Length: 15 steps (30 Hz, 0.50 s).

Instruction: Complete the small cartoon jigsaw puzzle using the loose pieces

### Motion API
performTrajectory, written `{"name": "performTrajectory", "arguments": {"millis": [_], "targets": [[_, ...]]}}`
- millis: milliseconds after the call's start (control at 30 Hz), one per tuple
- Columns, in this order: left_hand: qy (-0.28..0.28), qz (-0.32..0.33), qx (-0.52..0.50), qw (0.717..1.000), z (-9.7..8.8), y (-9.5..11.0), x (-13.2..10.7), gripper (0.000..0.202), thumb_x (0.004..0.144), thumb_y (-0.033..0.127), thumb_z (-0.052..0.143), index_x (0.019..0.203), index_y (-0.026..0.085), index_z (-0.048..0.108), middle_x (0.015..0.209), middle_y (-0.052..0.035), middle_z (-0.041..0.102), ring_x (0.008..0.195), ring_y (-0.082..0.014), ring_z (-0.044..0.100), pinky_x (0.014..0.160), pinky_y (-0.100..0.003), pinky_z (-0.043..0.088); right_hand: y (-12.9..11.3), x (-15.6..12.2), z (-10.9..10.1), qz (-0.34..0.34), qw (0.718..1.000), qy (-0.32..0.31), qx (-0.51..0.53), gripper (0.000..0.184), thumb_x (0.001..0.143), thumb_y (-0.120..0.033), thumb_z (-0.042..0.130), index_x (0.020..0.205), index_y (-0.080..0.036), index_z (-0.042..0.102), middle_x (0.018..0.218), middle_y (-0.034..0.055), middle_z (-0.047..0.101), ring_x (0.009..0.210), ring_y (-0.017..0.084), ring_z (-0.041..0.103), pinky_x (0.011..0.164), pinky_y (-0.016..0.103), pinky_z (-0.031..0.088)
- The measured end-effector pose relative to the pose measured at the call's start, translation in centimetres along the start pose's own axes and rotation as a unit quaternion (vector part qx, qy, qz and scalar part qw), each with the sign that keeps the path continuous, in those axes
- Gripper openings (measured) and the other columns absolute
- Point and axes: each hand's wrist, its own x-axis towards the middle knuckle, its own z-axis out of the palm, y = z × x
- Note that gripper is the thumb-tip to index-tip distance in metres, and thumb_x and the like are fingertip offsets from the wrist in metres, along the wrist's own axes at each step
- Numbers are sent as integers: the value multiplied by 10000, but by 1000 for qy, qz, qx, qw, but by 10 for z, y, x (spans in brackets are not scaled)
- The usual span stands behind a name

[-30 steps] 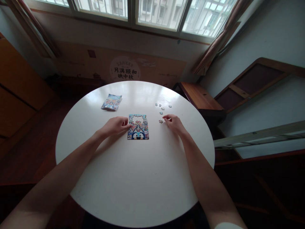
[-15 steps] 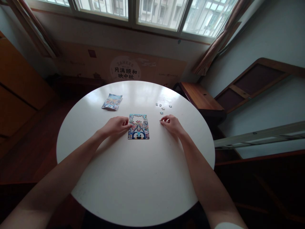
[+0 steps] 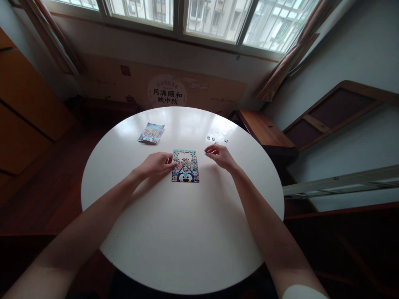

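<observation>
A small colourful jigsaw puzzle (image 3: pixel 186 170) lies flat on the white table, a pale gap in its upper part and a blue cartoon face at its lower edge. At its left edge is my left hand (image 3: pixel 159 162), fingers curled and thumb resting on the border. To the right of the puzzle and apart from it, my right hand (image 3: pixel 220 155) pinches a small puzzle piece (image 3: pixel 205 153) between thumb and fingertips. Behind that hand lie several loose puzzle pieces (image 3: pixel 226 140), some partly hidden by it.
A crumpled picture packet (image 3: pixel 151 133), printed with a similar design, lies at the back left of the round white table (image 3: pixel 183 232). Beyond the table's right rim stands a wooden bench (image 3: pixel 263 131). Windows and a printed panel are at the far wall.
My right hand has risen off the tabletop and moved left towards the puzzle with the piece, now covering part of the loose pieces. My left hand stays at the puzzle's edge. The view shifted slightly.
</observation>
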Motion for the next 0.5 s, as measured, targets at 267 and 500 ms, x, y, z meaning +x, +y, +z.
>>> {"name": "performTrajectory", "arguments": {"millis": [267, 500], "targets": [[-3, -2, 0, 1000, -1, 1, 0, 426, 846, 603, 497, 711, 208, 576, 729, -34, 668, 617, -159, 530, 539, -271, 262, -19, 18, 32, -25, 997, -60, 52, 61, 725, -187, 713, 782, -166, 718, 805, 65, 742, 789, 184, 688, 790, 345, 551], [-6, 0, -1, 1000, -2, 1, 0, 390, 849, 567, 511, 715, 207, 578, 732, -30, 669, 623, -159, 534, 541, -272, 261, -19, 18, 43, -1, 994, -78, 74, 79, 725, -215, 709, 781, -167, 738, 776, 52, 743, 764, 180, 681, 721, 309, 544]]}}
